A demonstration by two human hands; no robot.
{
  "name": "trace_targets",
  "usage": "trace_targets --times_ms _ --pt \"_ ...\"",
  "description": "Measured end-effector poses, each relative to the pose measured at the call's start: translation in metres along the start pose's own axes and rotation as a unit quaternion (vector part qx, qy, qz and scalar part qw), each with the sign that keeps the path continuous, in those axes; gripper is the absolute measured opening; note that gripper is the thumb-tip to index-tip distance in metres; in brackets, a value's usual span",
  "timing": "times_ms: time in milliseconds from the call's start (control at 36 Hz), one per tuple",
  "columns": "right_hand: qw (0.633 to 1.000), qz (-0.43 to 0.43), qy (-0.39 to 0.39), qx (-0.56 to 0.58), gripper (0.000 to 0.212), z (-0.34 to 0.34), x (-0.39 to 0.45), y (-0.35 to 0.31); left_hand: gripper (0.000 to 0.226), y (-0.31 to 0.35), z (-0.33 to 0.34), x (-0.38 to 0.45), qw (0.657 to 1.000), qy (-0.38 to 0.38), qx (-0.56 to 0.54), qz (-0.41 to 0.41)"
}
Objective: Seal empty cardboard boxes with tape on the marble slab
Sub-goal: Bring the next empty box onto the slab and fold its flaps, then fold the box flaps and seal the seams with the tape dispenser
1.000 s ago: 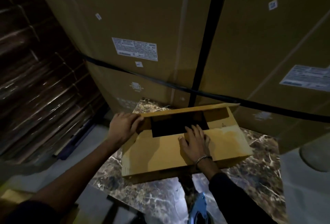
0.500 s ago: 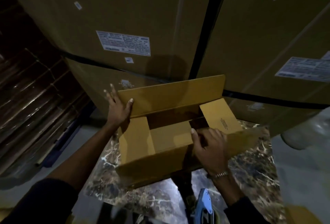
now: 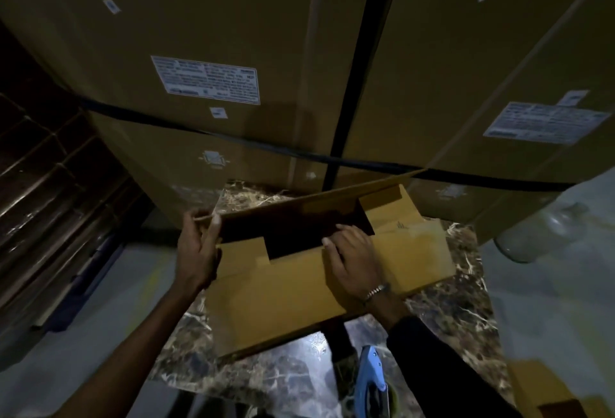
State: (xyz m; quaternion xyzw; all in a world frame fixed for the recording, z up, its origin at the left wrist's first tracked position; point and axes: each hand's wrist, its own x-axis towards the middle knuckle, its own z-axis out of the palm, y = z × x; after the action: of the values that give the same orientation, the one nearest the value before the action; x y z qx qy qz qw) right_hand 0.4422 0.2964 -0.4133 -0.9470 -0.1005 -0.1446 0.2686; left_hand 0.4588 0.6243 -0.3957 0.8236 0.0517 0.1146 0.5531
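Background: two large cartons [image 3: 233, 34] bound with black straps [image 3: 352, 84], each bearing a white printed label [image 3: 206, 80]. Left: stacked flattened cardboard [image 3: 43, 184]. Grey floor [image 3: 549, 301] surrounds them.

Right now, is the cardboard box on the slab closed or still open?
Partly open: the cardboard box shows a dark gap, its far flap raised.

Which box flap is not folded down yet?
The long far flap, its corner held by the left hand. The near flap under the right hand lies flat.
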Motion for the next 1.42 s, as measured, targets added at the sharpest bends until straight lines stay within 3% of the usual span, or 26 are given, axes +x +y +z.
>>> trace_targets --times_ms 56,139,194,278,389,583,694,806,889,1056,1194,1278,1389,1417 --pt "0.999 -0.028 -0.040 0.000 0.027 0.005 0.002 0.007 0.028 -0.007 -0.009 -0.016 0.999 -0.031 0.019 0.014" --pt "0.999 -0.026 -0.025 -0.004 0.015 0.000 -0.005 0.008 0.051 -0.023 -0.019 -0.041 0.993 -0.056 0.088 0.054" --pt "1.000 -0.004 0.003 -0.008 0.009 -0.007 -0.017 0.007 0.055 -0.031 -0.022 -0.056 0.990 -0.066 0.121 0.026" --pt "0.999 0.040 0.027 0.014 0.007 -0.023 -0.042 0.006 0.039 -0.041 -0.017 -0.081 0.981 -0.096 0.170 -0.018" --pt "0.991 0.116 0.037 0.048 0.016 -0.049 -0.086 0.009 0.058 -0.049 0.006 -0.113 0.973 -0.085 0.214 -0.028" --pt "0.966 0.207 -0.141 0.065 0.035 -0.025 -0.193 0.048 0.064 -0.050 0.040 -0.125 0.951 -0.049 0.282 -0.119" --pt "0.934 0.265 -0.241 -0.004 0.042 -0.006 -0.234 0.072 0.067 -0.040 0.044 -0.130 0.943 -0.037 0.303 -0.131" --pt "0.909 0.293 -0.293 -0.049 0.064 0.012 -0.256 0.071 0.063 -0.032 0.046 -0.138 0.942 -0.008 0.305 -0.141" --pt "0.896 0.307 -0.318 -0.052 0.069 0.026 -0.264 0.060 0.063 -0.030 0.046 -0.138 0.942 -0.007 0.304 -0.140" --pt "0.884 0.376 -0.274 -0.054 0.038 0.051 -0.282 0.042 0.064 -0.028 0.041 -0.136 0.948 -0.016 0.292 -0.126" --pt "0.870 0.433 -0.236 0.005 0.046 0.043 -0.280 0.046 0.068 -0.038 0.036 -0.134 0.951 -0.044 0.282 -0.115" --pt "0.837 0.495 -0.227 0.059 0.043 0.024 -0.274 0.056 0.072 -0.043 0.032 -0.132 0.951 -0.071 0.285 -0.098" --pt "0.738 0.595 -0.164 0.274 0.010 -0.039 -0.246 0.045 0.075 -0.043 0.026 -0.127 0.950 -0.093 0.284 -0.085" --pt "0.717 0.599 -0.159 0.318 0.013 -0.058 -0.239 0.039 0.074 -0.043 0.024 -0.125 0.952 -0.096 0.279 -0.082"
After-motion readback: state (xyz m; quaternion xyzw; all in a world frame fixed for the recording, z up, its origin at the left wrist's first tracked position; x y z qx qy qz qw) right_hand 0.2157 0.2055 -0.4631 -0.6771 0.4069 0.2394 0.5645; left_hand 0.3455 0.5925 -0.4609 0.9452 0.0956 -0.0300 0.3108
